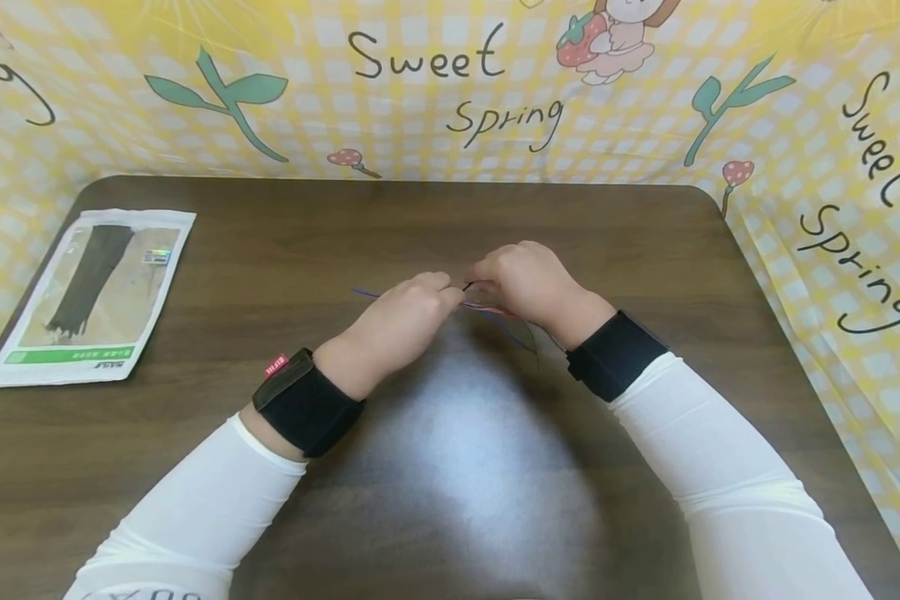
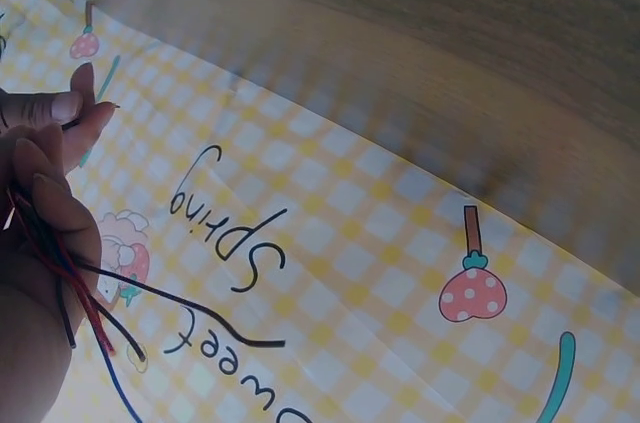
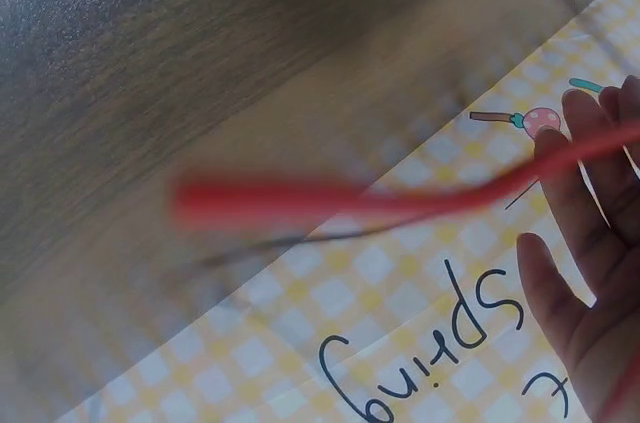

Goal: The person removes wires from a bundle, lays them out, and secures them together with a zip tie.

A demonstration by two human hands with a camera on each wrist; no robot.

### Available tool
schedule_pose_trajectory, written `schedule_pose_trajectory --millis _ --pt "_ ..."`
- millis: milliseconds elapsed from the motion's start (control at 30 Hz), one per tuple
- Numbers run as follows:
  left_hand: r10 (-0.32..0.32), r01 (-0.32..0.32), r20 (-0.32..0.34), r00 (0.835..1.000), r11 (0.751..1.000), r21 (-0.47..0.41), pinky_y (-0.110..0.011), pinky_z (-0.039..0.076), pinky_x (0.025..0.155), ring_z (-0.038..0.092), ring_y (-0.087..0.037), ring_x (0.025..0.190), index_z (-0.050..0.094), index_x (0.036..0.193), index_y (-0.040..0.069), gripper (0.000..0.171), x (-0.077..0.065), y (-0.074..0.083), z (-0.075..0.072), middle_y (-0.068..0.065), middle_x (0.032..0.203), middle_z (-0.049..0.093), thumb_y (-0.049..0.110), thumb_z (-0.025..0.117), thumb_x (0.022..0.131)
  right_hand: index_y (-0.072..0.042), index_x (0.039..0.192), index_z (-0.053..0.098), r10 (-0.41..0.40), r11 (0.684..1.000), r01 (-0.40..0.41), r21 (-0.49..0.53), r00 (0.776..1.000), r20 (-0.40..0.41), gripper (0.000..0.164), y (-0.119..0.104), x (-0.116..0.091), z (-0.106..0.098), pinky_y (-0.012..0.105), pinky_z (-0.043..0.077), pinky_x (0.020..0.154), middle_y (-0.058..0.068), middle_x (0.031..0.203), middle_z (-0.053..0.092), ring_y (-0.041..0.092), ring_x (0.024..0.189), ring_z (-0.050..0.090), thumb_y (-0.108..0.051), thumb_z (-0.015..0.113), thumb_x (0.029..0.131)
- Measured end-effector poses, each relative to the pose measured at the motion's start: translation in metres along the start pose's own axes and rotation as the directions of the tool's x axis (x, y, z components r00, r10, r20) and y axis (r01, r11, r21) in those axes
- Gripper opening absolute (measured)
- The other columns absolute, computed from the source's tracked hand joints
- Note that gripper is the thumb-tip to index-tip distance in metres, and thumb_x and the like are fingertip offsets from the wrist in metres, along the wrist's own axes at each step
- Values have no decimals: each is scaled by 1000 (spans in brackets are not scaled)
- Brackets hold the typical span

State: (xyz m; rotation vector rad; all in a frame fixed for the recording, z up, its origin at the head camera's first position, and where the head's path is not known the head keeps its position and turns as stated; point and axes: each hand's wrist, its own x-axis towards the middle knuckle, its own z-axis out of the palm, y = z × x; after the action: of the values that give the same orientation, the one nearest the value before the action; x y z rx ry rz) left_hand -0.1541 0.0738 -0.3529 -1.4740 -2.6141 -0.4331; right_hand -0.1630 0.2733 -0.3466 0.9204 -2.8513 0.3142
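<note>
In the head view my left hand (image 1: 405, 317) grips a bundle of thin wires above the table. A blue wire end (image 1: 363, 292) sticks out on its left side. The left wrist view shows black, red (image 2: 85, 303) and blue wires (image 2: 122, 393) spilling from the curled left fingers. My right hand (image 1: 532, 283) is close beside the left and pinches a short black wire (image 1: 468, 286) between thumb and finger. Red and blue wires (image 1: 495, 310) hang beneath it. A blurred red wire (image 3: 330, 199) crosses the right wrist view, with a thin dark wire (image 3: 300, 241) below.
A flat white-edged packet (image 1: 93, 296), printed with a dark bundle, lies on the table's left side. The brown wooden table (image 1: 307, 225) has rounded far corners. Yellow checked cloth (image 1: 435, 150) with printed words and plants borders its back and right.
</note>
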Motion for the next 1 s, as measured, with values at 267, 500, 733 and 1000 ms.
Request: schedule_pose_trajectory --millis 267,500,733,1000 --pt "-2 1 -45 999 1000 -25 -32 52 73 59 -24 82 68 96 -3 9 2 0 1 -10 85 59 -2 61 92 -12 90 74 -18 998 16 -52 999 -30 6 2 -1 2 38 52 66 3 83 71 21 75 66 -11 68 90" --pt "-73 68 -73 995 995 -70 -32 53 75 60 -25 84 68 100 -4 11 2 -4 -2 -11 84 60 1 61 93 -6 115 70 53 995 -67 -78 984 -169 24 -5 -9 -4 37 52 65 10 93 72 25 81 66 -6 63 91" --pt "-145 137 -76 987 986 -92 -34 53 75 60 -26 84 66 102 -6 15 5 -9 -9 -12 87 61 4 58 95 -1 95 72 -36 995 -15 -99 865 -500 15 -29 -33 -1 38 48 57 10 80 65 27 70 58 -2 59 88" --pt "-193 188 -30 981 974 -126 -38 52 83 61 -30 96 63 112 -6 20 10 -5 -15 -15 99 63 3 55 97 -1 128 58 147 987 -155 -38 977 -153 36 -49 -36 24 35 46 46 4 66 61 18 56 58 -10 58 93"
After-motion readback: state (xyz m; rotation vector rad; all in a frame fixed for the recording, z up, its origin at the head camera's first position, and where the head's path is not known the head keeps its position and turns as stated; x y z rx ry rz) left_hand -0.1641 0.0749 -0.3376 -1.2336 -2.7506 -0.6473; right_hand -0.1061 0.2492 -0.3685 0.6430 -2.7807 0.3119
